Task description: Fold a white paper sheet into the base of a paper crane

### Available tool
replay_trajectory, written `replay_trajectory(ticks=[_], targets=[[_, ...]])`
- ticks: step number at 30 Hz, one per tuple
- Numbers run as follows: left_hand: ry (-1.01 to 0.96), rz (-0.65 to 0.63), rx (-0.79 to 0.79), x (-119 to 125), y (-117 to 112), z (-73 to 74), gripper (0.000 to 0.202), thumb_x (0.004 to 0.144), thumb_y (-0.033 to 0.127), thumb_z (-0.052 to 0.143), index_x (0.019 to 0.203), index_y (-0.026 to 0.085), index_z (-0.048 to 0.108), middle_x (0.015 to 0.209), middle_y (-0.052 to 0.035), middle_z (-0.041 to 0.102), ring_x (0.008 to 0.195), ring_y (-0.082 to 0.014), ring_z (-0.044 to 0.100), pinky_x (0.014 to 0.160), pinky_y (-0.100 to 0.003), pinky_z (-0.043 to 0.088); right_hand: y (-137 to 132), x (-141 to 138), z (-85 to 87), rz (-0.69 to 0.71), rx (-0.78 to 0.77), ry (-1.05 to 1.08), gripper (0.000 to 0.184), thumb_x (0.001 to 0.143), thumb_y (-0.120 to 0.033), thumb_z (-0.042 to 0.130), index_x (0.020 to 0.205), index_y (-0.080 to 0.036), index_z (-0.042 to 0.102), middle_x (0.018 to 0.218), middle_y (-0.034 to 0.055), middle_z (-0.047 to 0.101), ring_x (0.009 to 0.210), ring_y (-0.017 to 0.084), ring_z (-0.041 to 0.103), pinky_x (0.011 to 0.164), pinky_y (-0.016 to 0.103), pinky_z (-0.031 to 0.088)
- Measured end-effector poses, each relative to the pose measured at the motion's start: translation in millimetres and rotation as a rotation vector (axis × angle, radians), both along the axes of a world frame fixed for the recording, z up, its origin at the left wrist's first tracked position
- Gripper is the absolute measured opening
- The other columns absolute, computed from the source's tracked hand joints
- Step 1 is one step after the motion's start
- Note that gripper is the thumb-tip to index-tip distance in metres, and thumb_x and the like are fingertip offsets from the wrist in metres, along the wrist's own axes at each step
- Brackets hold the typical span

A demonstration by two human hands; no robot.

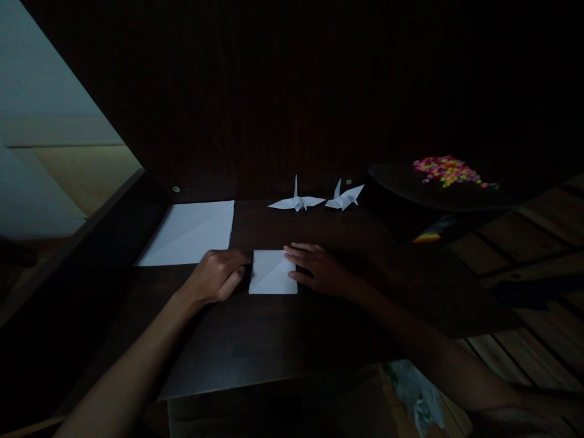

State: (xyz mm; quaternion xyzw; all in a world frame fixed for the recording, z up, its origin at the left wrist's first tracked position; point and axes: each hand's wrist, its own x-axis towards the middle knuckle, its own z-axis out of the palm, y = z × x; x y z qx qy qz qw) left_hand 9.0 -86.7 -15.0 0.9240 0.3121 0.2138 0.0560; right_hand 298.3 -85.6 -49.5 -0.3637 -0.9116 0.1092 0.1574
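Note:
A small folded white paper square (270, 274) lies flat on the dark wooden desk (228, 340), with a faint diagonal crease across it. Just off its left edge rests my left hand (222, 274), fingers curled in and thumb against them, with nothing visible in it. My right hand (319, 267) lies over the square's right edge, its fingers spread and the tips touching the paper. Behind the square stand two white paper cranes, the left crane (298, 202) with wings out wide and the right crane (344, 198) turned at an angle.
At the back left lies a stack of larger white paper sheets (191, 234). A raised black surface (392, 179) on the right carries a heap of small colourful pieces (449, 170). A dark panel (255, 91) rises behind the desk. A plastic bag (420, 395) sits below the front edge.

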Motion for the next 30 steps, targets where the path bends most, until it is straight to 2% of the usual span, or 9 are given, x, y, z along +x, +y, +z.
replay_trajectory(ticks=[2, 4, 6, 9, 13, 18, 24, 27, 30], targets=[[-0.058, 0.124, 0.095, 1, 1, -1.9, 0.031, 0.093, 0.022, 0.036, 0.085, 0.013, 0.065, 0.075, -0.0087, 0.065, 0.065, -0.0183, 0.062, 0.063, -0.031, 0.051, -1, -1, 0.4, -0.003, 0.007, -0.010, 0.046, 0.096, -0.039, 0.049, 0.138, -0.021, 0.050, 0.146, 0.0106, 0.046, 0.135, 0.028, 0.041, 0.106, 0.052, 0.036], [-0.112, 0.170, 0.104, 7, 0, -4.2, 0.028, 0.095, 0.023, 0.040, 0.093, 0.012, 0.066, 0.086, -0.0108, 0.068, 0.077, -0.0196, 0.065, 0.071, -0.032, 0.054, -2, -3, 0.5, -0.011, 0.014, -0.016, 0.046, 0.095, -0.039, 0.049, 0.137, -0.020, 0.051, 0.146, 0.0115, 0.046, 0.135, 0.028, 0.042, 0.106, 0.051, 0.037], [-0.130, 0.118, 0.072, 15, -1, -7.3, 0.030, 0.095, 0.025, 0.043, 0.113, 0.012, 0.064, 0.114, -0.0142, 0.066, 0.104, -0.0241, 0.063, 0.090, -0.040, 0.052, -3, -4, -0.1, -0.021, 0.023, -0.017, 0.047, 0.095, -0.040, 0.050, 0.136, -0.019, 0.052, 0.145, 0.0121, 0.047, 0.135, 0.028, 0.042, 0.106, 0.051, 0.037], [-0.005, 0.017, 0.005, 25, -1, -14.9, 0.044, 0.096, 0.033, 0.045, 0.137, 0.017, 0.049, 0.145, -0.0130, 0.047, 0.136, -0.0285, 0.041, 0.109, -0.050, 0.037, -4, -4, -2.1, -0.032, 0.043, -0.029, 0.048, 0.094, -0.041, 0.051, 0.136, -0.018, 0.053, 0.145, 0.0122, 0.048, 0.135, 0.029, 0.041, 0.106, 0.050, 0.037], [0.166, -0.007, -0.065, 27, 2, -28.4, 0.059, 0.098, 0.045, 0.041, 0.150, 0.019, 0.029, 0.154, -0.0111, 0.031, 0.145, -0.0274, 0.022, 0.117, -0.051, 0.023, -5, -3, -4.2, -0.017, 0.052, -0.053, 0.052, 0.092, -0.044, 0.052, 0.136, -0.015, 0.052, 0.146, 0.0140, 0.046, 0.136, 0.030, 0.039, 0.107, 0.052, 0.036], [0.241, 0.029, -0.098, 22, 4, -36.8, 0.066, 0.098, 0.052, 0.036, 0.153, 0.022, 0.017, 0.157, -0.0093, 0.023, 0.147, -0.0290, 0.013, 0.117, -0.053, 0.017, -8, -4, -1.0, 0.003, 0.022, -0.097, 0.067, 0.090, -0.053, 0.053, 0.141, -0.011, 0.045, 0.149, 0.0175, 0.039, 0.141, 0.032, 0.032, 0.110, 0.054, 0.032], [0.257, 0.060, -0.110, 23, 3, -33.3, 0.062, 0.098, 0.050, 0.036, 0.151, 0.018, 0.027, 0.156, -0.0108, 0.028, 0.145, -0.0310, 0.020, 0.116, -0.054, 0.019, -12, -3, 2.4, 0.039, -0.046, -0.150, 0.073, 0.094, -0.057, 0.040, 0.149, -0.011, 0.029, 0.156, 0.0161, 0.025, 0.146, 0.032, 0.015, 0.116, 0.052, 0.022], [0.204, 0.095, -0.082, 26, 2, -29.1, 0.053, 0.100, 0.044, 0.037, 0.143, 0.014, 0.042, 0.147, -0.0133, 0.044, 0.137, -0.0294, 0.037, 0.112, -0.051, 0.030, -11, 1, 1.9, 0.025, -0.055, -0.144, 0.069, 0.095, -0.053, 0.041, 0.149, -0.011, 0.030, 0.157, 0.0153, 0.022, 0.147, 0.031, 0.010, 0.117, 0.052, 0.021], [0.098, 0.148, -0.050, 28, 1, -25.0, 0.040, 0.099, 0.036, 0.042, 0.128, 0.014, 0.059, 0.126, -0.0130, 0.063, 0.115, -0.0265, 0.056, 0.099, -0.046, 0.045, -6, 5, 1.1, -0.046, -0.038, -0.142, 0.062, 0.096, -0.047, 0.044, 0.147, -0.013, 0.036, 0.157, 0.0145, 0.023, 0.147, 0.032, 0.012, 0.116, 0.052, 0.024]])
